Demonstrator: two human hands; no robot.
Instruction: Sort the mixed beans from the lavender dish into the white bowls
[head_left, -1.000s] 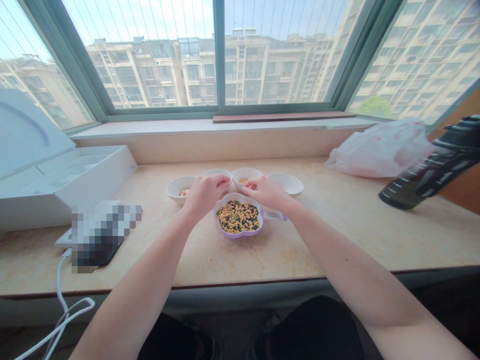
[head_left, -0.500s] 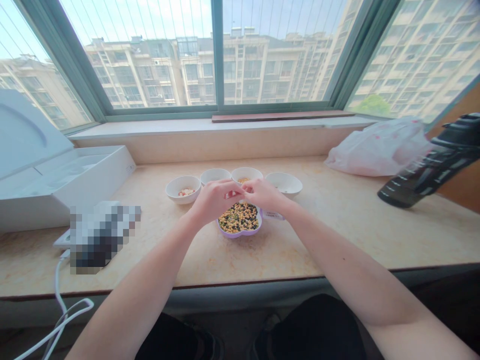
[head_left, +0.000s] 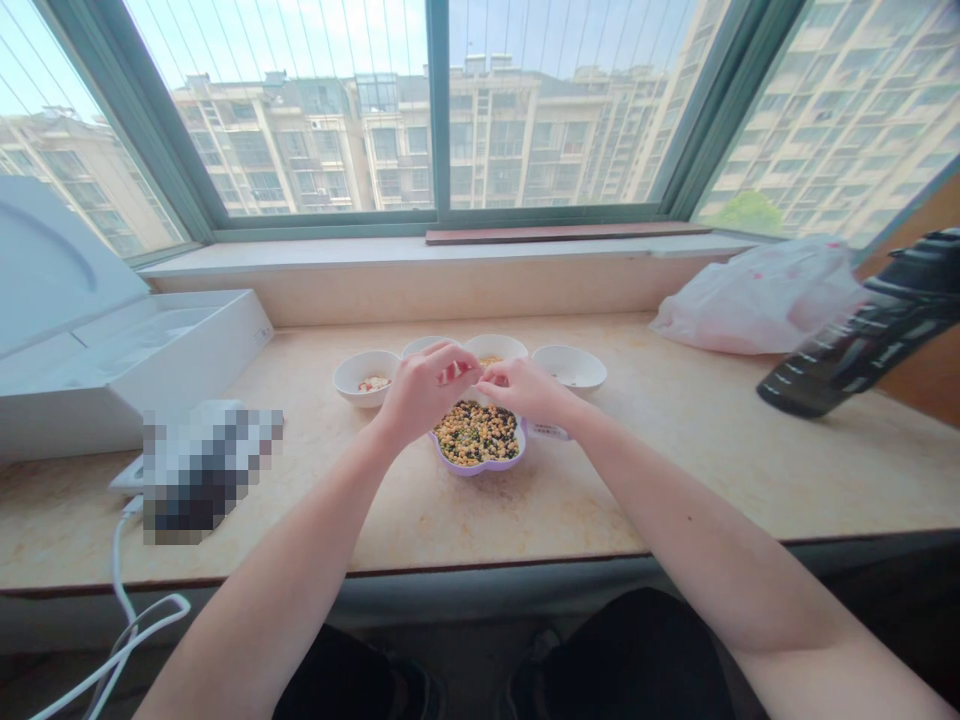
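Note:
My left hand [head_left: 429,388] is closed in a pinch above the back left of a purple lobed dish [head_left: 480,468] of mixed yellow, black and green beans [head_left: 474,432]. Its fingertips meet those of my right hand [head_left: 529,386], which also pinches; whatever lies between them is too small to make out. White bowls stand in a row behind. The leftmost bowl [head_left: 349,378] holds pale and reddish pieces, and my left hand partly covers a second bowl [head_left: 426,346]. Yellowish bits lie in a third bowl [head_left: 510,346]; a few small bits show in the rightmost bowl [head_left: 589,370].
An open white box [head_left: 187,350] stands at the left, with a blurred-out object [head_left: 202,480] and a white cable [head_left: 120,560] before it. A plastic bag [head_left: 757,300] and a dark bottle [head_left: 847,340] are at the right. A label [head_left: 550,431] shows beside my right wrist.
My left hand has shifted and turned slightly at the fingers, a little back from the right fingertips. My right hand has barely moved. The bowls and dish stay in place.

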